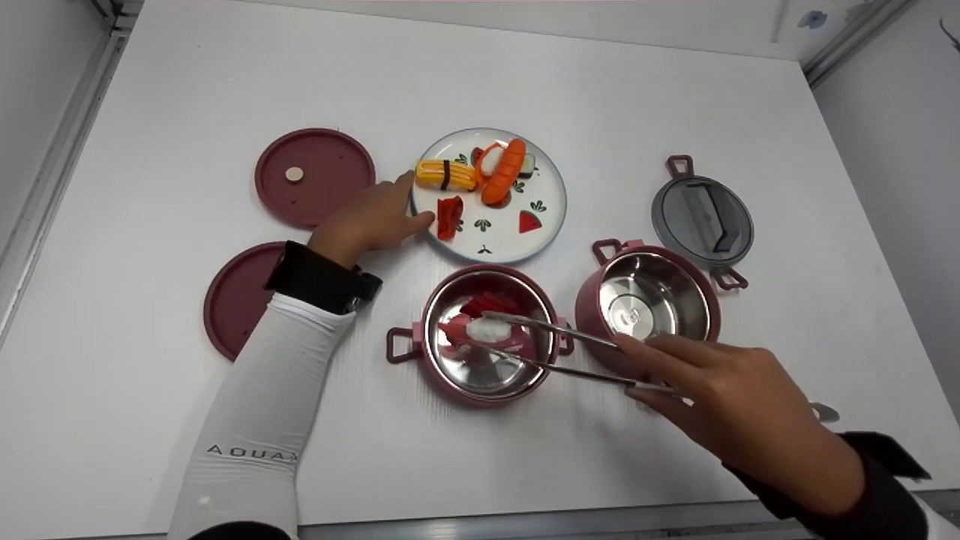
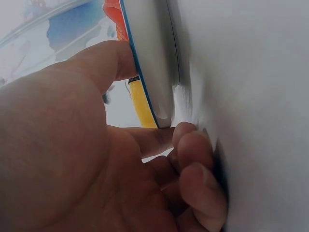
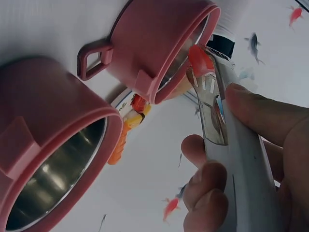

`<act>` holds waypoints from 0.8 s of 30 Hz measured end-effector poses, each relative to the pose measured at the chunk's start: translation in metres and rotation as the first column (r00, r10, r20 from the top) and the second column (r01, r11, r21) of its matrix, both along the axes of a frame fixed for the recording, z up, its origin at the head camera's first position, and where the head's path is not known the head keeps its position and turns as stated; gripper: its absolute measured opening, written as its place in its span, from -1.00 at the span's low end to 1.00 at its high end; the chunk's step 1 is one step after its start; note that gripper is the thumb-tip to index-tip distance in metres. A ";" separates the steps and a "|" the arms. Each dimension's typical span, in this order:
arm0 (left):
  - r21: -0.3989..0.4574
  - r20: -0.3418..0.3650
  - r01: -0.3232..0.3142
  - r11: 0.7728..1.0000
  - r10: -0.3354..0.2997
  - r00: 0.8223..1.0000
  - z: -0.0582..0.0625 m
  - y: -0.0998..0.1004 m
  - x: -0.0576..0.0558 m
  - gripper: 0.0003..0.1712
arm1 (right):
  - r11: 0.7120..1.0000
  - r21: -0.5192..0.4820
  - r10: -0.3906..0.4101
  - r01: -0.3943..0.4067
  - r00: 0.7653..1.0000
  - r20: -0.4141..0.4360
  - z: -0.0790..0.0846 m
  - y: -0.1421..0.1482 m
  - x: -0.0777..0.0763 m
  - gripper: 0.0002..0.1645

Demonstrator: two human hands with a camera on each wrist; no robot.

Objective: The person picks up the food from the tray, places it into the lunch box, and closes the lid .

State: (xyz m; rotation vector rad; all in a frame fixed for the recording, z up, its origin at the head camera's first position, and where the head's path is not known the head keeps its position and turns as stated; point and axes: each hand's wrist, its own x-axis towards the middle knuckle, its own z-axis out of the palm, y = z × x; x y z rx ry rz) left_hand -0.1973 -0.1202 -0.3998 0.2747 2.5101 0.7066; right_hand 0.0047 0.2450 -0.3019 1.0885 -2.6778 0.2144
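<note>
My right hand [image 1: 739,401] grips metal tongs [image 1: 570,367], their tips over the left pink pot [image 1: 427,375]. A toy sushi piece [image 1: 487,330], white with red, sits between the tips. Its red part also shows by the tong ends [image 3: 212,104] in the right wrist view. Another dark red piece [image 1: 491,304] shows inside that pot. My left hand [image 1: 375,217] holds the left rim of a white plate [image 1: 487,251], thumb over the edge and forefinger against it, other fingers curled by the tabletop. On the plate lie yellow sushi [image 1: 435,174], an orange sausage [image 1: 504,172] and a red piece [image 1: 449,217].
Right of the left pot stands a second pink pot [image 1: 589,307] with a shiny metal inside. Behind it lies a grey lid [image 1: 675,206] with handles. Two dark red round lids [image 1: 330,180] [image 1: 232,300] lie at the left, one partly behind my left forearm.
</note>
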 end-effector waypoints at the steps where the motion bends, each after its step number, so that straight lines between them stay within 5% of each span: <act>1: 0.004 -0.004 -0.001 1.000 0.001 1.000 0.000 0.000 0.000 -0.05 | 1.000 0.002 0.003 -0.003 1.000 0.001 -0.001 -0.001 0.001 -0.17; 14: -0.010 -0.008 0.007 1.000 -0.007 1.000 0.002 0.002 -0.002 -0.02 | 1.000 -0.009 -0.029 0.029 0.999 0.014 0.003 -0.005 0.000 -0.19; 24: 0.013 -0.006 -0.007 1.000 0.007 1.000 -0.001 0.000 -0.001 -0.05 | 0.996 0.035 -0.077 0.077 0.997 0.013 0.003 -0.022 -0.043 -0.20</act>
